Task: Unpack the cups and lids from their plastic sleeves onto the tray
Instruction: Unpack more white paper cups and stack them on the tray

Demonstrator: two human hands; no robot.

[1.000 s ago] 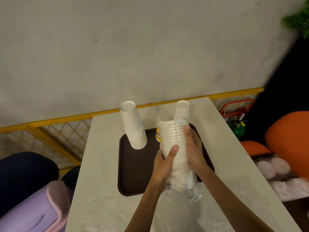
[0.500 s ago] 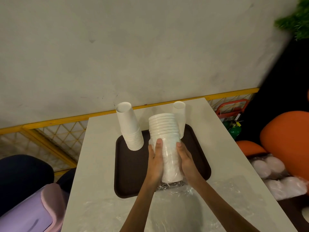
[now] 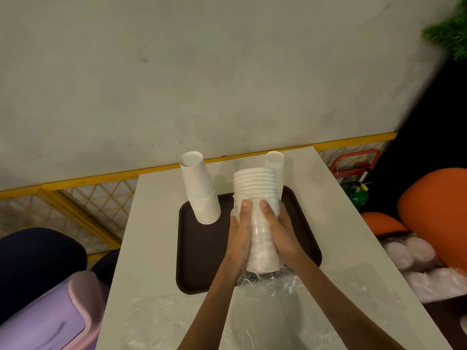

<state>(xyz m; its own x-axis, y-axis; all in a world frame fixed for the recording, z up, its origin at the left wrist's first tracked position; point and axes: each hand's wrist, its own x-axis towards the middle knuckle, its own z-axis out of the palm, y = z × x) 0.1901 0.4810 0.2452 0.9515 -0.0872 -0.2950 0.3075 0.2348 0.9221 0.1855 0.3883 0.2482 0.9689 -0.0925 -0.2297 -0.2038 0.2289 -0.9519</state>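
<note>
White nested stack of cups or lids (image 3: 254, 183) stands upright on dark brown rectangular tray (image 3: 199, 248). Left hand (image 3: 240, 233) and right hand (image 3: 280, 231) clasp its middle. Clear crinkled plastic sleeve (image 3: 267, 279) is bunched at the base. Judgement: steady with one hand, lift straight up; the stack looks top-heavy.

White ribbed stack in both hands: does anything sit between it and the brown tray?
Only the crumpled clear plastic sleeve, bunched under the base of the white ribbed stack, over the near edge of the dark brown tray.

White bench (image 3: 156, 223) below a grey wall (image 3: 202, 72); yellow mesh railing (image 3: 75, 198) behind, lilac bin (image 3: 45, 319) left, orange seat (image 3: 434, 205) right
</note>
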